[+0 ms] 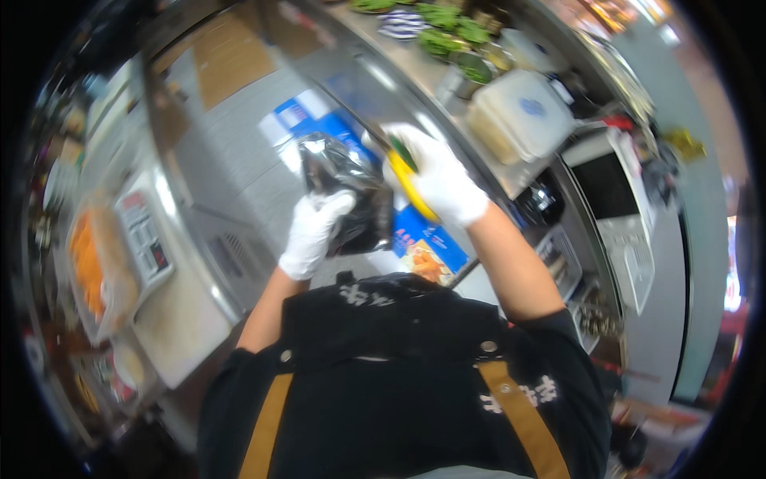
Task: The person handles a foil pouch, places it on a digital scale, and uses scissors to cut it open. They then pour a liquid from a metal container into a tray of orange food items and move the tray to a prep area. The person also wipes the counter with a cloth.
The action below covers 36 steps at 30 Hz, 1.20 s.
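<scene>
Left fingers: the gloved left hand [309, 233] pinches the left edge of a shiny black bag [355, 203], thumb toward the right.
Right fingers: curled together around the handle of a yellow-handled tool [414, 188] in the gloved right hand [448, 177]; single fingertips are blurred.
Arms: both reach forward from black short sleeves, the left rising nearly straight, the right angling inward from the right.
Yellow-handled tool: just right of the bag's far half; its long axis slants, handle end near and right, narrow dark end pointing far and left. Whether it touches the bag, I cannot tell.
Black bag: between the hands, in front of the chest, long axis mostly near to far, far end leaning left.
Beneath: a blue box [438, 251] with a food picture, near right.
Left counter: orange food [86, 259] in clear plastic, beside a white board [179, 331].
Right counter: a plastic tub [527, 112], with leafy greens [439, 41] farther off.
</scene>
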{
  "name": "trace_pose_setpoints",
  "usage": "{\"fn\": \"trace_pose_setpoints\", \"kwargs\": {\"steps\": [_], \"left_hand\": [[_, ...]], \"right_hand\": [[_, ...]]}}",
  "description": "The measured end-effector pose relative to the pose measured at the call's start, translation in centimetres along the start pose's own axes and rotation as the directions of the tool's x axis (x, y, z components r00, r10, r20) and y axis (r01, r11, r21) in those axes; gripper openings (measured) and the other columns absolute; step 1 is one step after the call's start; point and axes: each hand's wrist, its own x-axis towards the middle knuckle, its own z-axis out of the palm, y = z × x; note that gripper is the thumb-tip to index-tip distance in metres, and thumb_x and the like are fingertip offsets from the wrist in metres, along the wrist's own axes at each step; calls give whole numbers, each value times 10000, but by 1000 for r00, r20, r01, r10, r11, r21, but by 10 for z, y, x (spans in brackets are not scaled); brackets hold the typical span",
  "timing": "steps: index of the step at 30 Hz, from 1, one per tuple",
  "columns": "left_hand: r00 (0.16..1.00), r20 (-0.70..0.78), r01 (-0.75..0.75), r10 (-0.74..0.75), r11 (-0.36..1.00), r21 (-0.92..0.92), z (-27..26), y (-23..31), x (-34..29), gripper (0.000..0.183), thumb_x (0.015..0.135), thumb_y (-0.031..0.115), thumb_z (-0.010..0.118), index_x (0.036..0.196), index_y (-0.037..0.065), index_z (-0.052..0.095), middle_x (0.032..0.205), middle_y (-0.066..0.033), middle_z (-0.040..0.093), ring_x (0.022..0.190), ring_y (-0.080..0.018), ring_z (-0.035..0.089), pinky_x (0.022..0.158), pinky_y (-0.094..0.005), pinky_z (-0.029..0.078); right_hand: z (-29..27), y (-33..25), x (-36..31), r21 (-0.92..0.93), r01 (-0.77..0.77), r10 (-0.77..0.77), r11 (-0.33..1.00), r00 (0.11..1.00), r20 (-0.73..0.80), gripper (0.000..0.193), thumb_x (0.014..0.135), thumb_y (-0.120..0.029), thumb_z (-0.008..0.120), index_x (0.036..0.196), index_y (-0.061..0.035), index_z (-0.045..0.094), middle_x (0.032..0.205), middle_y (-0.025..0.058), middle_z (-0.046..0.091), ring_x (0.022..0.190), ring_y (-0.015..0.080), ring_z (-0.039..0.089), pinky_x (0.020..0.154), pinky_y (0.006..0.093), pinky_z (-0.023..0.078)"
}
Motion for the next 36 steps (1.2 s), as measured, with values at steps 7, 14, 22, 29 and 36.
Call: {"fn": "trace_pose_setpoints", "kwargs": {"steps": [7, 14, 22, 29, 36], "left_hand": [[996, 86, -13, 7, 998, 67, 44, -30, 12, 109, 845, 99, 714, 904, 17, 674, 750, 9, 632, 549, -63, 517, 508, -212, 404], [984, 178, -1, -10, 998, 57, 119, -46, 14, 204, 829, 91, 733, 1004, -8, 697, 808, -10, 672, 716, -81, 602, 635, -207, 471], [967, 238, 72, -86, 995, 65, 256, -64, 17, 214, 848, 80, 700, 1042, -6, 670, 778, -1, 634, 646, -70, 561, 579, -208, 448], [939, 332, 40, -83, 990, 135, 355, -80, 32, 257, 838, 53, 670, 1081, 25, 590, 752, 13, 598, 657, -76, 550, 632, -239, 462], [893, 402, 125, -202, 969, 211, 387, -90, 66, 165, 863, 137, 686, 951, -1, 674, 797, -18, 646, 698, -86, 594, 615, -219, 471]], "right_hand": [[-35, 24, -41, 45, 28, -31, 999, 998, 53, 334, 884, -144, 610, 1216, -118, 580, 1099, 158, 660, 972, 310, 665, 855, 359, 527], [-86, 75, -103, 157, 207, -203, 966, 978, -37, 447, 861, 30, 589, 1295, -71, 552, 1206, 100, 642, 1025, 207, 640, 879, 318, 517], [-184, 136, -196, 297, 128, -93, 946, 987, -131, 458, 780, 55, 591, 1221, -66, 602, 1088, 155, 664, 937, 259, 674, 848, 346, 521], [-271, 193, -246, 756, 129, 177, 641, 934, -310, 441, 838, 17, 636, 1270, -27, 564, 927, 29, 625, 788, 113, 600, 729, 253, 506], [-282, 245, -253, 473, 84, 177, 877, 858, -482, 473, 830, -7, 691, 1284, -35, 567, 1039, -9, 577, 853, 63, 503, 790, 206, 434]]}}
